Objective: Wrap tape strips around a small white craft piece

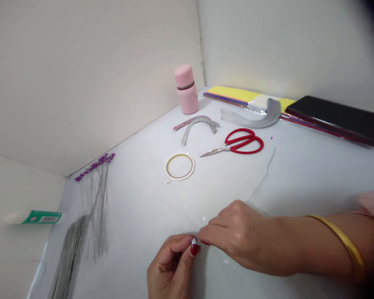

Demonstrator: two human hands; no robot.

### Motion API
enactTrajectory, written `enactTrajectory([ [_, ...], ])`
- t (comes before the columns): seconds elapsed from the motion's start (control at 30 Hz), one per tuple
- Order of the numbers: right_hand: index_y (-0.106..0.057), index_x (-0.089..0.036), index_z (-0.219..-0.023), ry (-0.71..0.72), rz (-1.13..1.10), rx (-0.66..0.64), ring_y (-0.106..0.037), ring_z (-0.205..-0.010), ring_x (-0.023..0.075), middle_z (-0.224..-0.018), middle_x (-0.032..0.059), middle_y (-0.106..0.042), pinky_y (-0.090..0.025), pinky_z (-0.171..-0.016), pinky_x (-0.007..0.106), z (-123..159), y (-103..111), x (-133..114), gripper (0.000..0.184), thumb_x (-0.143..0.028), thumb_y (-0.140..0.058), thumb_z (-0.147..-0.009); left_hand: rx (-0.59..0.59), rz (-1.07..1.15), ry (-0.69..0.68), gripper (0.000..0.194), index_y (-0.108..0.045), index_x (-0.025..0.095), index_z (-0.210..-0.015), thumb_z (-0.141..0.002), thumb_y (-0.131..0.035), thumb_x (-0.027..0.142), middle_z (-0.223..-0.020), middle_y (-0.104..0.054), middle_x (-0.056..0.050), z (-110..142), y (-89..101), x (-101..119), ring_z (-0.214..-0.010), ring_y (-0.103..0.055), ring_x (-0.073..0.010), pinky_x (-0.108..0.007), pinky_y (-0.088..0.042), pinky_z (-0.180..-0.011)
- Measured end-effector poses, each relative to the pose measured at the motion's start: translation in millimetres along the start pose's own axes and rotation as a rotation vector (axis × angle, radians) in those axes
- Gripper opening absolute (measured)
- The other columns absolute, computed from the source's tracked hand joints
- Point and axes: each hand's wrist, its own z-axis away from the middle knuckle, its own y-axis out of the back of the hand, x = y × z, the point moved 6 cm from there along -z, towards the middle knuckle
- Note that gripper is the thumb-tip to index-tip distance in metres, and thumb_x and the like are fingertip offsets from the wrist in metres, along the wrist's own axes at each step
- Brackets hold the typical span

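My left hand (173,265) is at the bottom middle, thumb and forefinger pinched on a small silvery piece (194,241). Right beside it, my right hand (237,236) has its fingers closed, with the fingertips almost touching that piece. A thin grey wire (264,176) runs out from behind the right hand's knuckles toward the upper right. The right hand appears to grip this wire near the silvery piece, though its palm and fingertips are largely hidden.
Red-handled scissors (243,141), a roll of white tape (180,167) and curved strips (202,120) lie ahead. Behind stand a pink flask (187,89) and coloured sheets (233,93) under a black case (336,118). At left are purple-tipped wires (95,166) and bundled grey wires (68,257).
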Motion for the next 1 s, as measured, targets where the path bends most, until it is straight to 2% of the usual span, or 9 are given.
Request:
enactTrajectory([
  [0.27, -0.050, -0.016, -0.081, -0.013, 0.003, -0.030, -0.050, -0.053, 0.0119, -0.068, 0.0004, -0.061, -0.028, -0.047, 0.024, -2.5, -2.9, -0.3, 0.016, -0.006, -0.040, -0.076, -0.008, 0.002, 0.071, 0.010, -0.070, 0.018, -0.060, -0.056, -0.075, 0.025, -0.065, -0.070, -0.002, -3.0, 1.0, -5.7, -0.062, -0.061, -0.0124, -0.015, -0.047, -0.058],
  [0.43, -0.049, -0.017, -0.084, -0.065, 0.017, -0.037, -0.053, -0.054, 0.0126, -0.071, 0.0002, -0.062, -0.026, -0.046, 0.024, -4.2, -1.3, 0.9, 0.011, -0.013, -0.040, -0.082, -0.010, -0.008, 0.065, 0.012, -0.070, 0.017, -0.062, -0.056, -0.075, 0.026, -0.066, -0.070, -0.004, -4.0, 2.3, -5.1, -0.064, -0.062, -0.0145, -0.018, -0.048, -0.062],
  [0.63, -0.049, -0.018, -0.083, -0.057, 0.029, -0.062, -0.051, -0.052, 0.0135, -0.068, -0.0014, -0.060, -0.023, -0.045, 0.025, -2.9, 3.4, -0.5, 0.020, -0.004, -0.044, -0.069, 0.009, 0.009, 0.074, 0.013, -0.070, 0.018, -0.059, -0.053, -0.077, 0.027, -0.064, -0.070, -0.003, -2.3, 0.0, -2.1, -0.062, -0.061, -0.0137, -0.017, -0.047, -0.059],
  [1.0, -0.048, -0.018, -0.080, -0.028, 0.021, -0.033, -0.048, -0.050, 0.0129, -0.064, -0.0012, -0.059, -0.022, -0.045, 0.025, -1.5, -3.8, -0.1, 0.018, -0.005, -0.041, -0.069, -0.029, 0.031, 0.129, 0.014, -0.070, 0.017, -0.059, -0.052, -0.077, 0.028, -0.063, -0.069, -0.004, -2.0, -1.5, -7.9, -0.060, -0.060, -0.0140, -0.018, -0.047, -0.057],
])
